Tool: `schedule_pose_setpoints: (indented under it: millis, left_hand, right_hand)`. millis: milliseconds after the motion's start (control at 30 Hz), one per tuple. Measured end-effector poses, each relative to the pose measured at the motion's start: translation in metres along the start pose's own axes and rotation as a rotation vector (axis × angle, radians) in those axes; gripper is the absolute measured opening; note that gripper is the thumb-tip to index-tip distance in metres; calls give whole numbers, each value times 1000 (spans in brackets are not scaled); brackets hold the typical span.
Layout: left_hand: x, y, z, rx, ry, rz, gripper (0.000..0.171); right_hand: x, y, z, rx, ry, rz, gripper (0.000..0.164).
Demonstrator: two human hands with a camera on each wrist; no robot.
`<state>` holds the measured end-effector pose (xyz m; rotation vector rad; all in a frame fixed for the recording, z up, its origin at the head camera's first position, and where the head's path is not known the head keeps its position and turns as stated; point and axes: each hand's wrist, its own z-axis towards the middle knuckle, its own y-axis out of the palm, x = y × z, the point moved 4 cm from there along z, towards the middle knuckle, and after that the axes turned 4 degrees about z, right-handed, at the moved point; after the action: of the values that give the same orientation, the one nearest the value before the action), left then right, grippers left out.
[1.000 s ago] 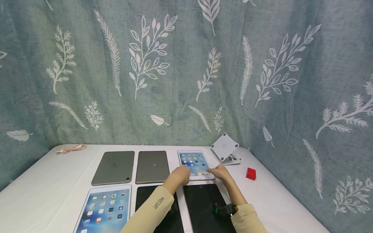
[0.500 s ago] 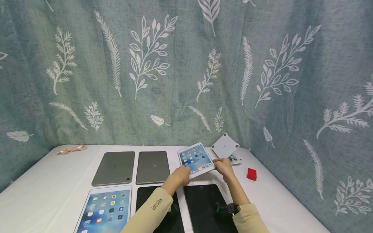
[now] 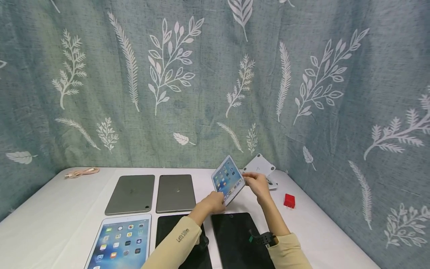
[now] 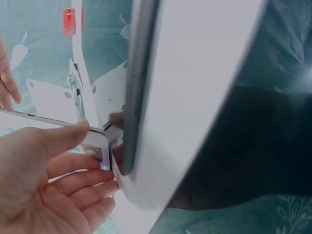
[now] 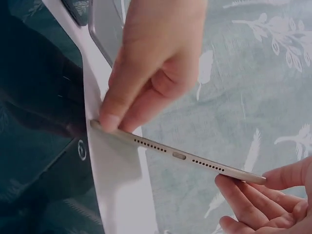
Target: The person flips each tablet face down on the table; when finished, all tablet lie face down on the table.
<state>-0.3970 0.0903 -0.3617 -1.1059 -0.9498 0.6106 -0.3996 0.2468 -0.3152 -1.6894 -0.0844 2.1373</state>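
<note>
Both hands hold a small white tablet (image 3: 228, 178) with its lit screen of app icons showing, tilted steeply above the back of the table. My left hand (image 3: 212, 202) pinches its lower left corner between thumb and fingers. At the lower right corner, my right hand (image 3: 258, 185) pinches the edge. From the right wrist, the tablet's thin bottom edge (image 5: 178, 155) shows a charging port and speaker holes, with the right thumb and fingers (image 5: 280, 200) at its far end. Behind the right hand stands a silver folding stand (image 3: 261, 163), partly hidden.
On the white table (image 3: 50, 220) lie two grey tablets (image 3: 130, 194) face down, a larger white tablet (image 3: 121, 243) with a lit screen, and two black-screened tablets (image 3: 240, 239) near the forearms. A red charger (image 3: 289, 201) sits right; a coiled cable (image 3: 82, 172) lies back left.
The small white tablet has come up off the table and tilted ever more steeply, its screen turning leftward. The right hand rose with its edge; the left hand moved slightly right.
</note>
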Motion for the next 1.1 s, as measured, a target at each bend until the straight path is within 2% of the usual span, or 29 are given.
schedule_pose_setpoints:
  millis: [167, 367, 533, 700, 900, 1000, 1100]
  left_hand:
    - [-3, -8, 4, -43, 22, -114, 17]
    - [0, -26, 9, -50, 84, -144, 39]
    - [4, -35, 7, -49, 103, -208, 40]
    - [8, -34, 5, -43, 102, -217, 37]
    - [12, -33, 6, -26, 104, -201, 41]
    - [10, -34, 5, -14, 97, -209, 45]
    - [6, -38, 4, 8, 85, -201, 50]
  right_hand:
    - [-11, 9, -6, -52, -30, 15, 30]
    - [-13, 16, -10, -136, -15, 88, 30]
    - [-13, 19, -11, -200, -30, 130, 32]
    - [-15, 17, -15, -201, -39, 100, 32]
    - [-22, 16, -17, -210, -86, -11, 32]
    - [-22, 17, -17, -238, -92, -3, 32]
    - [-19, 21, -17, -322, -64, 45, 37]
